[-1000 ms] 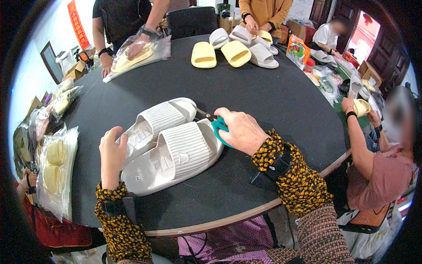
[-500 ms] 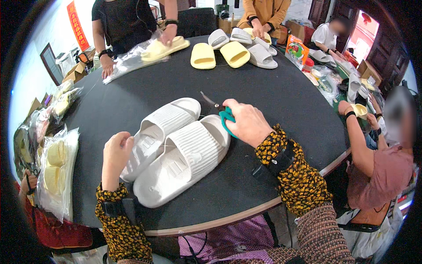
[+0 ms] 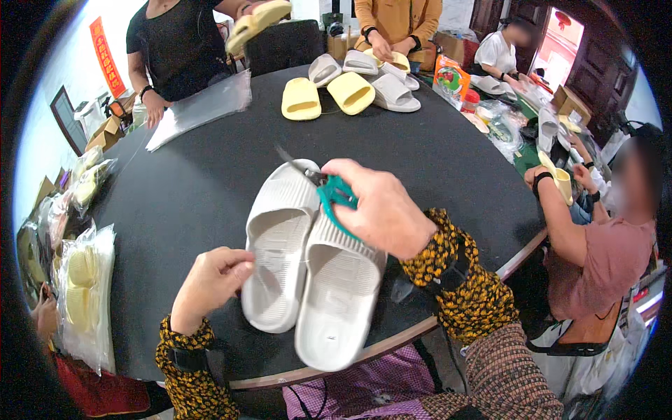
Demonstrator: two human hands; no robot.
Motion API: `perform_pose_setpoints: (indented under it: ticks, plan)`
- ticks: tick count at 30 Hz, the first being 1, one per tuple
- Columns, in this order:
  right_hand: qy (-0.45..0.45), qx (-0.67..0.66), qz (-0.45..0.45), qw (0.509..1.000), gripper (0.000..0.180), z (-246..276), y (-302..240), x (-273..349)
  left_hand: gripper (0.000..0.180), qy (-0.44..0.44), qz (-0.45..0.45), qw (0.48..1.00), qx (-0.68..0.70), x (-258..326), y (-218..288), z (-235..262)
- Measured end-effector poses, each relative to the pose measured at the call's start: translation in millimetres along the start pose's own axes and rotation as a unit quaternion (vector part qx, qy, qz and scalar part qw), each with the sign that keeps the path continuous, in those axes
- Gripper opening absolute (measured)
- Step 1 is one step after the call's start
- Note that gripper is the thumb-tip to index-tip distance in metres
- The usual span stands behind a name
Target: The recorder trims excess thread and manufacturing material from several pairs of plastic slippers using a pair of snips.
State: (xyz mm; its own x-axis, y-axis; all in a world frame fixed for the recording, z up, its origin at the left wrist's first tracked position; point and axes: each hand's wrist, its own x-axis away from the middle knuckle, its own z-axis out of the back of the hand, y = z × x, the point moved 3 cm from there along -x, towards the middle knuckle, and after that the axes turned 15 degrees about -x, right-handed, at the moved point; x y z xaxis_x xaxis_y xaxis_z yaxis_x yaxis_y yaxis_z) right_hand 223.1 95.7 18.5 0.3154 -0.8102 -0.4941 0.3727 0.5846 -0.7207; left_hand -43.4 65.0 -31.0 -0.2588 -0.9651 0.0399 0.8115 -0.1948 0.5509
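Two white ribbed slippers (image 3: 308,259) lie side by side on the round black table (image 3: 189,189), toes pointing away from me. My left hand (image 3: 210,283) grips the near left edge of the left slipper. My right hand (image 3: 381,206) is shut on green-handled scissors (image 3: 318,185), their dark blades pointing up and left over the slippers' toe ends.
Yellow and white slippers (image 3: 350,87) lie at the table's far side, near a person in an orange top. A person in black holds a yellow slipper (image 3: 255,21) above a clear plastic bag (image 3: 199,108). Bagged yellow slippers (image 3: 80,287) pile at left. A seated person (image 3: 602,238) works at right.
The white slippers have turned from slanting to lying straight ahead of me and come nearer. My right hand has moved with the scissors over their toes. The person in black lifted the yellow slipper.
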Motion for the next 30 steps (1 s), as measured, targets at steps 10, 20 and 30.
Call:
perform_pose_setpoints:
  ticks: [10,20,30]
  plan:
    - [-0.114,-0.001,0.002,0.993,0.034,-18.4,-12.0,17.6,0.040,-0.095,-0.148,0.970,0.168,2.1,35.4,-22.2]
    - [-0.159,0.084,-0.024,0.983,0.033,-18.3,-15.6,22.1,0.040,-0.109,-0.115,0.965,0.208,2.2,28.4,-20.6]
    - [-0.148,0.142,0.011,0.979,0.029,-21.2,-25.2,32.0,0.031,-0.116,-0.124,0.965,0.201,2.1,18.0,-24.3]
